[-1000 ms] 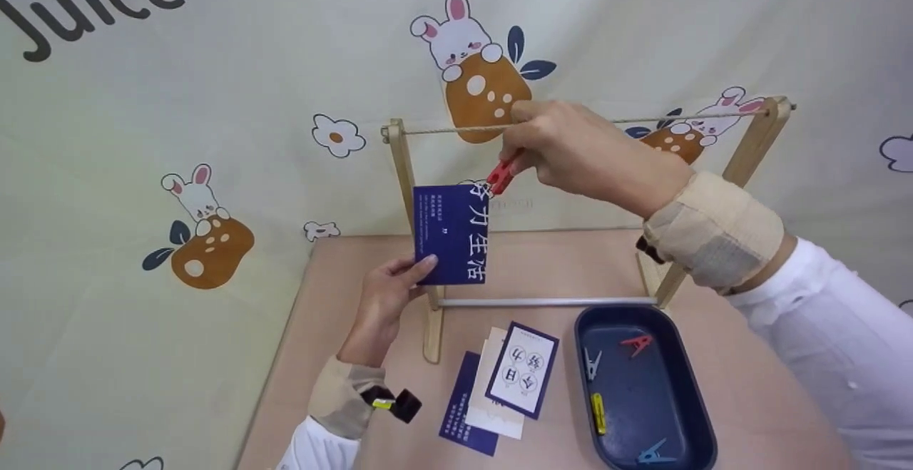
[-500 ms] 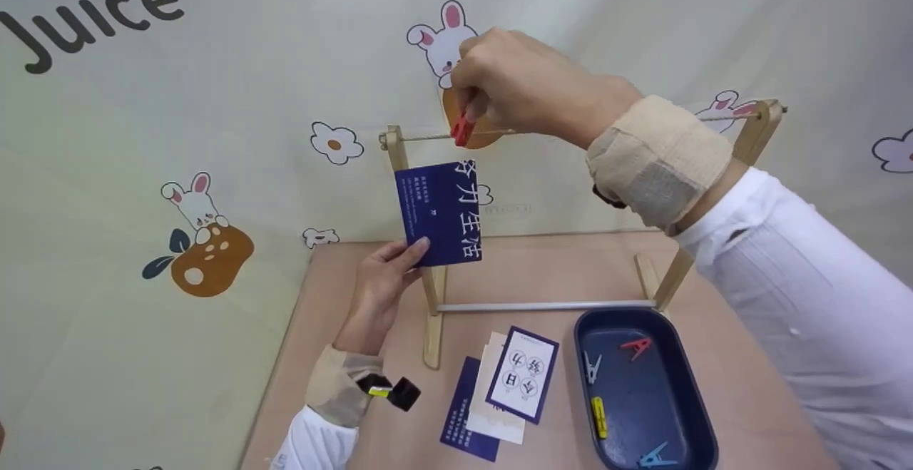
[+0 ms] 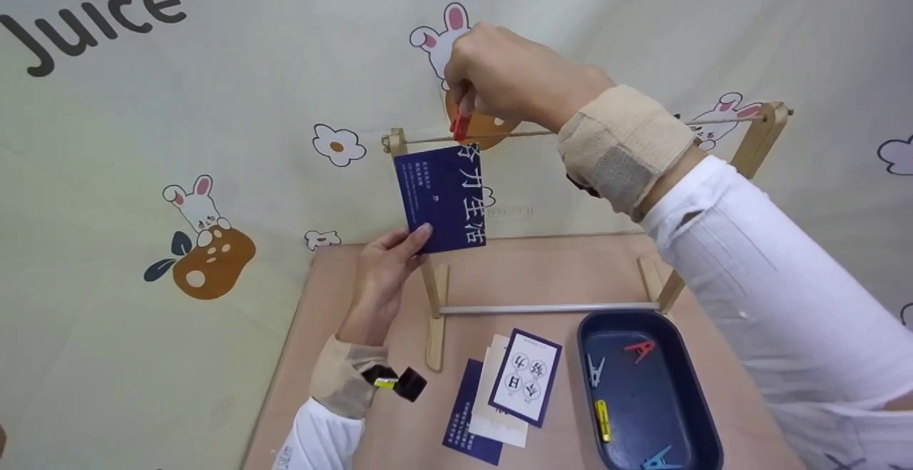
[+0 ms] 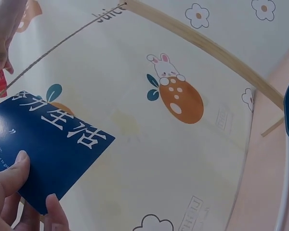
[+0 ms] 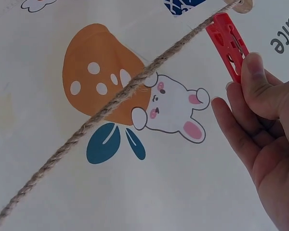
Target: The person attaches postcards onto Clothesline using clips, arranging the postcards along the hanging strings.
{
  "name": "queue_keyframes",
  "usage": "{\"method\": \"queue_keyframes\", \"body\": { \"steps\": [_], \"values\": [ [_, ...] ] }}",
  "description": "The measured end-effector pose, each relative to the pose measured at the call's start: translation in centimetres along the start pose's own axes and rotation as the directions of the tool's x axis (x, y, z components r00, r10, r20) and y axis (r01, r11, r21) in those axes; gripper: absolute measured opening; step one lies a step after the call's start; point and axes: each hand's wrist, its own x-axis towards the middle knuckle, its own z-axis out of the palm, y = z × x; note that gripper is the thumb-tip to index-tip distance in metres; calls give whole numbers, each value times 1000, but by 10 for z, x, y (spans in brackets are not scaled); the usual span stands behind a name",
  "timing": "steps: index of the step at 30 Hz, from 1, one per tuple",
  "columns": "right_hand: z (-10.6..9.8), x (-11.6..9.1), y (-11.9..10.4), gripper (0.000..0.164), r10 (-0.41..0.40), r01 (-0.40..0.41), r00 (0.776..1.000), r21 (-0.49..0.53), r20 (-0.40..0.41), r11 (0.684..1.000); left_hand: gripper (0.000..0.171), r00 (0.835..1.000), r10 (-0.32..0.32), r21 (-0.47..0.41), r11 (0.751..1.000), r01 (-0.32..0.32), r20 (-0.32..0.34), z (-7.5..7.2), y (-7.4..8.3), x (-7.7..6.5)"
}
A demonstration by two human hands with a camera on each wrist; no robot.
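My left hand (image 3: 385,270) pinches a dark blue card (image 3: 442,199) with white characters by its lower left corner, thumb across its face. The card's top edge is just under the twine (image 5: 111,103) of a wooden frame. Above it, my right hand (image 3: 503,74) pinches a red clothespin (image 3: 460,124), whose tip points down at the twine, close over the card's upper right corner. In the right wrist view the clothespin (image 5: 227,45) overlaps the twine, held between thumb and fingers. The left wrist view shows the card (image 4: 53,139) below the twine, near the clothespin (image 4: 0,83).
On the table (image 3: 342,284), a few overlapping cards (image 3: 526,377) lie in front of the frame. A dark blue tray (image 3: 702,413) at right holds several clothespins, among them a yellow one (image 3: 603,420). The wooden post (image 3: 760,138) and metal bar (image 3: 549,309) stand behind.
My right hand has moved up and left with the red clothespin to the twine. My left hand has raised the blue card, tilting it slightly, until its top edge sits just below the twine.
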Motion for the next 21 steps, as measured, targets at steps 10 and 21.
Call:
{"method": "queue_keyframes", "body": {
  "steps": [10, 21],
  "values": [
    [-1, 8, -8, 13, 11, -11, 999, -22, 39, 1000, 23, 999, 28, -33, 999, -27, 21, 5, 4, 2],
    [9, 14, -16, 16, 8, -2, 994, -57, 108, 998, 25, 999, 23, -44, 999, -21, 26, 4, 4, 3]
  ]
}}
